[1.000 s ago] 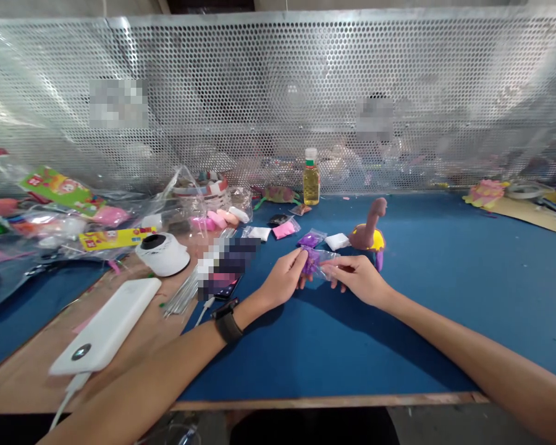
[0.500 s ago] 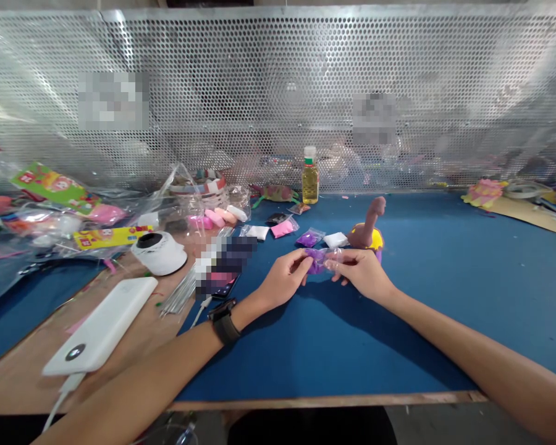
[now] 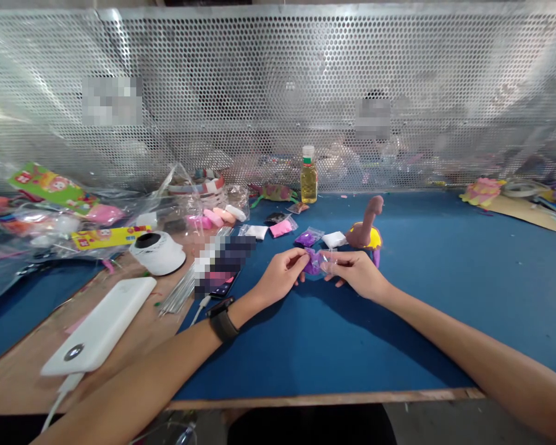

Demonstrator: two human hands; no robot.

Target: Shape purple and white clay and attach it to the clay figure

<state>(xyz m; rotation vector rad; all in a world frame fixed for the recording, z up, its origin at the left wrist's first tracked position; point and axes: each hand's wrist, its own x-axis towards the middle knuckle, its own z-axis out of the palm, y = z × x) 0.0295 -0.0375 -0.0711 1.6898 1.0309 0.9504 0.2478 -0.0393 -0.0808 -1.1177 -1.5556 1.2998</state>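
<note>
A small clear plastic bag of purple clay [image 3: 313, 264] is stretched between my two hands above the blue table. My left hand [image 3: 282, 272] pinches its purple-filled side, while my right hand [image 3: 359, 272] grips the clear end. Just beyond lie a second purple clay bag [image 3: 309, 237], a white one [image 3: 334, 239] and a pink one [image 3: 282, 227], with another white packet [image 3: 257, 232] further left. Behind my right hand stands a clay figure [image 3: 364, 230] with a tall brown neck, a yellow back and purple lower parts.
A bottle of yellow liquid [image 3: 309, 176] stands near the perforated metal screen [image 3: 259, 74]. At left are a white power bank [image 3: 99, 324], a white round device [image 3: 157, 253], thin rods, a phone [image 3: 225, 272] and plastic packaging. A pink and yellow clay piece [image 3: 482, 191] sits far right.
My right hand has shifted slightly left, closer to my left hand, with the purple clay bag still between them. The view has moved a little.
</note>
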